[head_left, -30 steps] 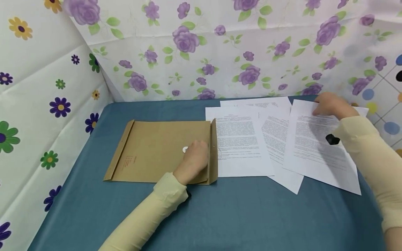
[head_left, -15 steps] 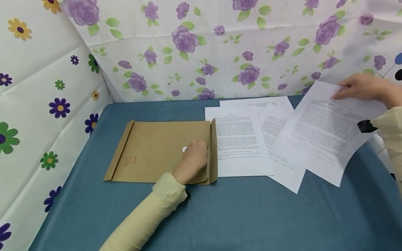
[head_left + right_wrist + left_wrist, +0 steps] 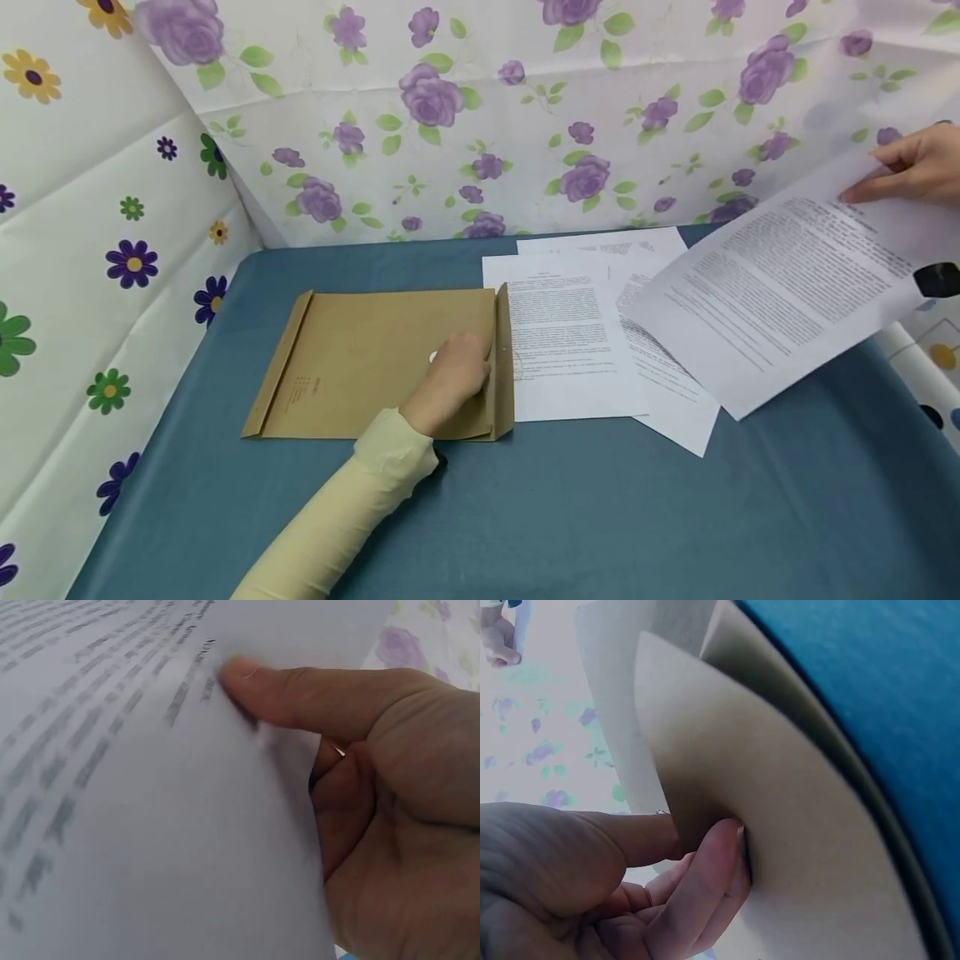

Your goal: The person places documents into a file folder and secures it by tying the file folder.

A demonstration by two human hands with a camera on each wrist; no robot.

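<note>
A brown paper envelope (image 3: 360, 350) lies on the table, its flap (image 3: 504, 367) raised along the right side. My left hand (image 3: 453, 371) grips the envelope at its open right edge. In the left wrist view, thumb and fingers pinch one layer of the brown paper (image 3: 795, 795), which bends apart from the layer behind. At the far right, my right hand (image 3: 918, 171) pinches a printed sheet (image 3: 787, 283) near one end, thumb on the text side. The sheet slopes up from the other papers, and the right wrist view shows the thumb (image 3: 277, 694) pressing on it.
Several printed pages overlap right of the envelope: a front page (image 3: 562, 392) partly behind the flap, a slanted page (image 3: 675, 400), and another page (image 3: 600, 244) at the back. A blue cloth (image 3: 570, 508) covers the table. Flowered sheeting (image 3: 450, 167) rises behind and at the left.
My right hand has lifted the rightmost printed sheet off the pile, moving it up and right while the sheet turns and tilts. My left hand keeps its grip on the envelope.
</note>
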